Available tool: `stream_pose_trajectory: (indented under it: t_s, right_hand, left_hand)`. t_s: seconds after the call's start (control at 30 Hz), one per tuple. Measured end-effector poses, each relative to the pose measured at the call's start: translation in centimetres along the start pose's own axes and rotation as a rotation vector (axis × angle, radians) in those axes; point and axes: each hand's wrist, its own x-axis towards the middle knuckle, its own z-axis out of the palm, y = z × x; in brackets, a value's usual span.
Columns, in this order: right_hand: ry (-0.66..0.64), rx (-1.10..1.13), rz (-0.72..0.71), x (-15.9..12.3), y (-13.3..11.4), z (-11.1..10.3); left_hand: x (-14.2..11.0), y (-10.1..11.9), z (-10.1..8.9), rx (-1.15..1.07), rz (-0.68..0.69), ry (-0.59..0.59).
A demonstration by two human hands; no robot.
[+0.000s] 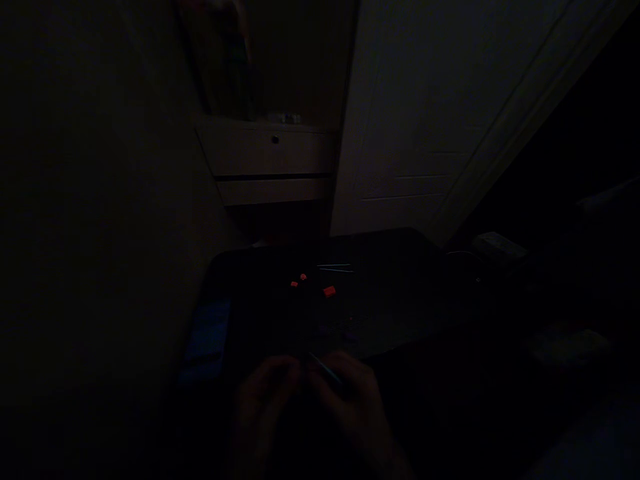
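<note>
The scene is very dark. My right hand (355, 387) grips a thin pale rod-like tool (326, 370), its tip pointing up and left toward my other hand. Close beside it, my left hand (270, 383) is closed in a pinch; whatever lies between its fingers is lost in shadow. Beyond the hands, a small orange-red block (329, 291) rests on the dark table (400, 267). Two smaller orange pieces, one nearer (294, 284) and one farther (303, 277), lie left of it. Behind the block are two thin pale rods (335, 270). Dim purplish bits (350, 336) sit just past my fingers.
A flat bluish phone-like device (207, 337) lies at the table's left side. Behind the table stand a cabinet with a drawer (270, 153) and a pale door-like panel (410, 133). A pale box-like object (499, 245) is off to the right.
</note>
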Motion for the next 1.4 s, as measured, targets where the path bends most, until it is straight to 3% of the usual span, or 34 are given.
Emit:
stream_pose_trajectory:
  t_s: [0.17,0.33,0.53,0.67,0.8,0.93,1.0,1.13,1.3,1.4]
  right_hand:
    - [-0.115,-0.038,-0.071,-0.2,0.3,-0.5]
    - [-0.088,-0.144,-0.154,-0.6,0.8,-0.8]
    - [-0.149,-0.117,-0.13,-0.4,0.6,-0.7]
    - [-0.048,-0.095,-0.106,-0.7,0.8,-0.3]
    - [0.073,-0.044,0.085,-1.5,1.0,0.0]
    - [0.071,0.052,0.281,-1.9,0.7,-0.2]
    - [0.041,0.014,0.243,-1.6,0.5,-0.6]
    - [-0.076,-0.032,0.013,-0.7,0.1,-1.0]
    - [-0.137,-0.02,-0.027,-0.2,-0.5,-1.1]
    - [-0.171,-0.123,-0.098,-0.4,-0.8,-1.4]
  left_hand:
    - [-0.1,1.6,-0.1,0.113,0.062,-0.131]
    - [-0.1,0.9,-1.2,0.181,0.102,-0.233]
    - [-0.6,0.5,-1.3,0.14,0.093,-0.137]
    - [-0.8,2.4,-0.5,0.107,0.171,-0.147]
    - [-0.9,3.1,-0.1,0.196,0.204,-0.116]
    - [-0.8,2.6,-0.2,0.253,0.182,-0.076]
    - [-0.8,2.3,-0.3,0.265,0.197,-0.057]
    - [-0.7,2.0,-0.5,0.321,0.28,-0.04]
    - [-0.9,2.5,-0.3,0.328,0.378,-0.135]
    - [-1.2,2.7,-0.1,0.338,0.351,-0.128]
